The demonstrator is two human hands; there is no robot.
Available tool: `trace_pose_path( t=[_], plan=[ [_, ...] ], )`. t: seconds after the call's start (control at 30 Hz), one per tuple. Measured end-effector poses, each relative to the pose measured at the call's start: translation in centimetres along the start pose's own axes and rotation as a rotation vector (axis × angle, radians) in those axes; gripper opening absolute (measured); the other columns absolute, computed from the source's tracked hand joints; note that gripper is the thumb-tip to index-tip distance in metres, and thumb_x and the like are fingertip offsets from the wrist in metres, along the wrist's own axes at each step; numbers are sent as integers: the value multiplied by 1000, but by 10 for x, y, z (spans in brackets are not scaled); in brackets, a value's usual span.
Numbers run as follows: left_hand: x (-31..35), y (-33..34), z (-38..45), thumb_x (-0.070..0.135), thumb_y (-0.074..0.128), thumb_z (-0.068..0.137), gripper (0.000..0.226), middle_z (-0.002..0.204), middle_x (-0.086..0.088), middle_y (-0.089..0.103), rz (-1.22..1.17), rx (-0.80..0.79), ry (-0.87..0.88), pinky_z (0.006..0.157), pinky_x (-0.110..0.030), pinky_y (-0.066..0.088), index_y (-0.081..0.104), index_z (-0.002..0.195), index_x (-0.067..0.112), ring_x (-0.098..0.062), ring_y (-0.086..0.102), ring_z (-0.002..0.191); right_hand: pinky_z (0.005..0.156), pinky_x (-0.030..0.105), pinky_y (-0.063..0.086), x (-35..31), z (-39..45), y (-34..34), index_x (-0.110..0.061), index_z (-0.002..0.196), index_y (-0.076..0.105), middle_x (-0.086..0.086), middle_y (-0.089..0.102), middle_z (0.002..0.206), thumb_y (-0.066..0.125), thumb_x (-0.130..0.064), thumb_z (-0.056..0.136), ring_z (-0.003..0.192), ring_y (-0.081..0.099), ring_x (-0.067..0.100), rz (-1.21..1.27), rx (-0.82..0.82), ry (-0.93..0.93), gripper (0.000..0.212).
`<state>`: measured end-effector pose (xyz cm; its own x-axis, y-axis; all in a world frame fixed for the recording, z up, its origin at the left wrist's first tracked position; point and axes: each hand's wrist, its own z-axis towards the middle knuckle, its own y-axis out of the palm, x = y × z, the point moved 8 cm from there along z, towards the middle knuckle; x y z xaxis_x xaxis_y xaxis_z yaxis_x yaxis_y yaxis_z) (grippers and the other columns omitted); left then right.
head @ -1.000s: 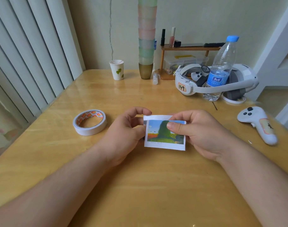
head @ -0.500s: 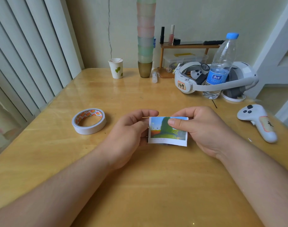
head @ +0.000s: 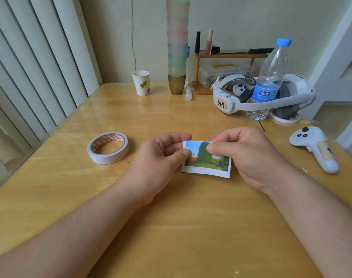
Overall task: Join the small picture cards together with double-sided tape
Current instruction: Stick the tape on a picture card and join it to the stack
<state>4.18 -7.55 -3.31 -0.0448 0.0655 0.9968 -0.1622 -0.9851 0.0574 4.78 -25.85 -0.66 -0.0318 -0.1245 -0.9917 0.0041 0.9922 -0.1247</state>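
My hands meet over the middle of the surface [head: 171, 227], both pinching one small picture card [head: 208, 160]: the left hand [head: 161, 159] has thumb and curled fingers on the card's upper left corner, and the right hand [head: 245, 155] has its thumb on the printed face near the top, fingers folded behind the right edge. The card sits between the two hands, picture side up towards me, long axis running left to right, its lower white border low over the wood; I cannot tell whether it touches. A thin white edge shows at the top left, so I judge a second card may lie behind the first, but I can count only one face for certain. One roll of double-sided tape [head: 108, 147] lies flat well to the left of the card, nearer my left hand, so I judge that hand has the shorter reach when tape is next wanted. Further out I count one paper cup [head: 142, 83], one water bottle [head: 268, 81], one white headset [head: 271, 97] at the far edge, and one white controller [head: 315, 147] to the right.
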Motion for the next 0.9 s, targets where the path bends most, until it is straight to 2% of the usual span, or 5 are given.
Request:
trace_pose_path(
  t=[0.17,0.47,0.63,0.77,0.9],
  plan=[
    [-3,-1,3,1,55,105,20,97,-7,81,-120,-42,-38,87,-41,64,68,116,10,-21,77,90,97,56,57,-2,-2,0,16,82,65,13,74,102,71,10,83,107,71,38,50,-35,37,9],
    [-5,-1,3,2,52,106,20,101,-9,80,-134,-41,-73,89,-43,64,69,115,9,-23,77,94,92,49,60,-1,-1,-1,12,78,65,2,75,87,75,6,81,88,72,22,-31,31,15,12],
    [-6,3,2,1,49,107,22,103,-10,80,-142,-59,-65,91,-42,63,68,116,9,-23,77,97,93,49,60,3,3,-5,6,75,69,5,75,89,75,6,81,89,72,24,-24,61,36,8],
    [-2,8,0,0,49,107,27,109,-14,79,-117,-98,-17,93,-45,62,67,122,14,-27,76,99,97,52,58,3,4,-5,-6,65,72,8,77,91,75,6,80,100,72,34,-16,66,28,20],
    [0,9,0,7,48,108,26,110,-16,78,-156,-115,-9,96,-47,61,69,121,16,-32,75,106,97,53,57,5,6,-6,-4,66,71,9,77,91,74,7,79,103,71,39,8,71,32,17]
  ],
)
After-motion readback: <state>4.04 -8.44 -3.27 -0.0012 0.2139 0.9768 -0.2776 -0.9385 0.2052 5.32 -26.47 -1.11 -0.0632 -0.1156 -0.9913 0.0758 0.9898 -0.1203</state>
